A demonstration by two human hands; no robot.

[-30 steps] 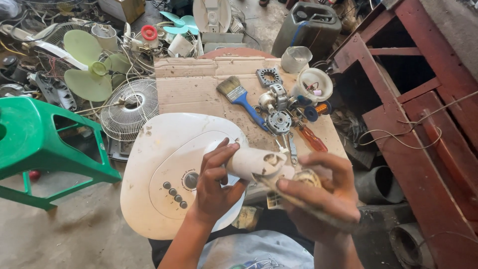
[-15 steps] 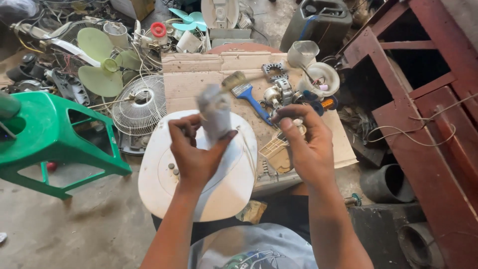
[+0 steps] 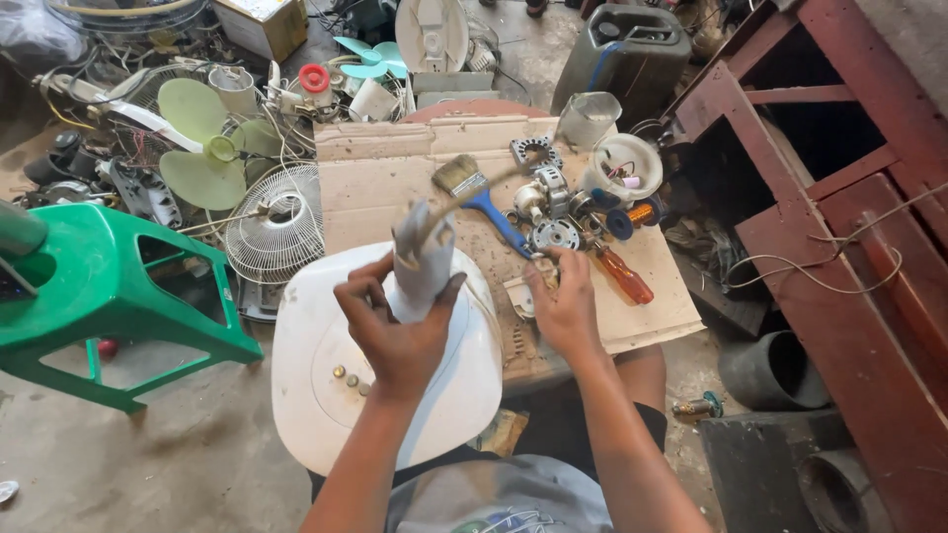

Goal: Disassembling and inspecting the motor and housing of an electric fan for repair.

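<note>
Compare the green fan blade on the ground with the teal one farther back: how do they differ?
The pale green fan blade lies flat among the scrap left of the cardboard, all three wide blades in view; the teal fan blade sits farther back beside a white fan base and is partly hidden. The green one looks larger in view and yellowish, the teal one smaller and bluer. Both are loose plastic propellers off their fans, lying on the cluttered floor.

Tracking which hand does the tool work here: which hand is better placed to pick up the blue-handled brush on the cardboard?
Probably the right hand. It rests on the cardboard by the motor parts, just below the brush, and seems to pinch only something small. The left hand is busy gripping the grey fan neck upright over the white base.
</note>
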